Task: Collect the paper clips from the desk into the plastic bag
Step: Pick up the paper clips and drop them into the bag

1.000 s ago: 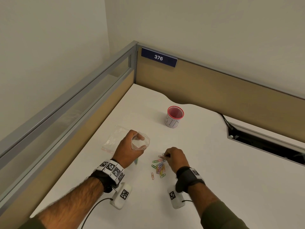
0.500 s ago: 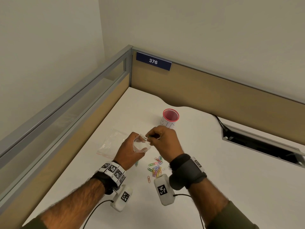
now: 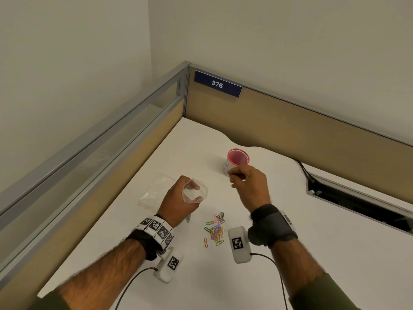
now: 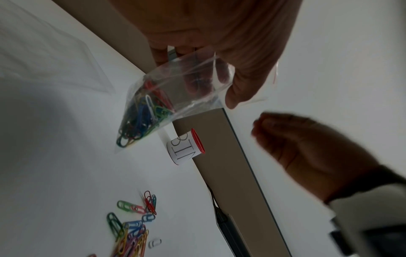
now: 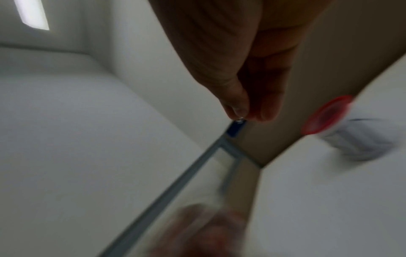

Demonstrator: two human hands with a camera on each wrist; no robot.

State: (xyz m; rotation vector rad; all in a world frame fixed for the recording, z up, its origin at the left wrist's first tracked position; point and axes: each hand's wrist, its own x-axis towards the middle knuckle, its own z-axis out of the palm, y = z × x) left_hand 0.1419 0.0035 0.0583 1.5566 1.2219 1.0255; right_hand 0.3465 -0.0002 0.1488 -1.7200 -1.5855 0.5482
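Paper clips (image 3: 215, 229) lay in a loose coloured heap on the white desk (image 3: 312, 253), between my two wrists in the head view. More clips sat bunched in the bottom of the plastic bag (image 4: 153, 106), red, blue, green and white among them.

My left hand (image 3: 178, 202) gripped the bag up off the desk, fingers curled round its upper part and thumb against the outside, so the mouth stood open as a ring facing up.

My right hand (image 3: 250, 186) was raised in the air to the right of the bag's mouth, well apart from it. Its thumb and forefinger were drawn close together, the other fingers loosely curled. The right wrist view was blurred; something small glinted at the thumb tip, but I could not tell whether a clip was pinched there.

A second clear bag (image 3: 154, 191) lay flat on the desk to the left of my left hand. A red-rimmed cup (image 3: 237, 159) with a white label stood just beyond my right hand. A blue plate reading 376 (image 3: 218, 84) hung on the partition in the corner.
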